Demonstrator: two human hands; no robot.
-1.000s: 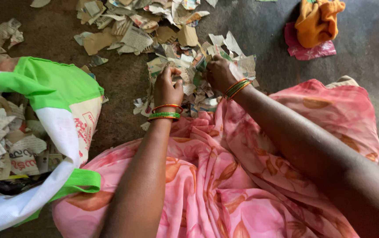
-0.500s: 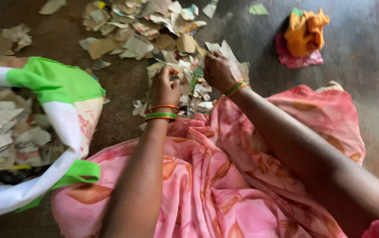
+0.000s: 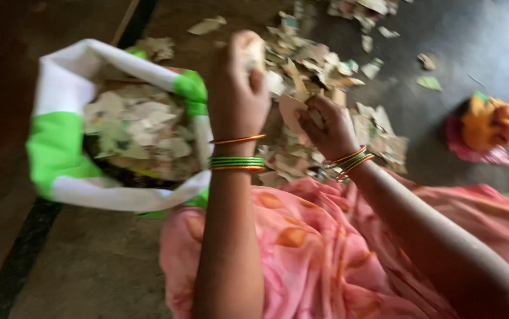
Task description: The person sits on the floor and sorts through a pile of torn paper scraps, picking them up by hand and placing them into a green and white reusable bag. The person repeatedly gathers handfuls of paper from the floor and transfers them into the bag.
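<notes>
My left hand [image 3: 240,88] is raised beside the white and green bag [image 3: 59,153], closed around a bunch of torn paper scraps [image 3: 253,52]. The bag is open and holds several paper scraps [image 3: 139,127]. My right hand [image 3: 325,127] is lower, over the pile of torn paper [image 3: 308,65] on the floor, pinching a pale piece of paper [image 3: 290,109]. Both wrists wear green and orange bangles. The picture is motion blurred.
A pink patterned garment [image 3: 302,254] covers my lap below the arms. An orange and pink cloth bundle [image 3: 488,127] lies on the dark floor at the right. Loose paper bits are scattered at the top of the floor.
My left hand has lifted from the pile with scraps and moved toward the bag. The view swung right, so the bag now sits nearer the middle. My right hand has picked up a piece.
</notes>
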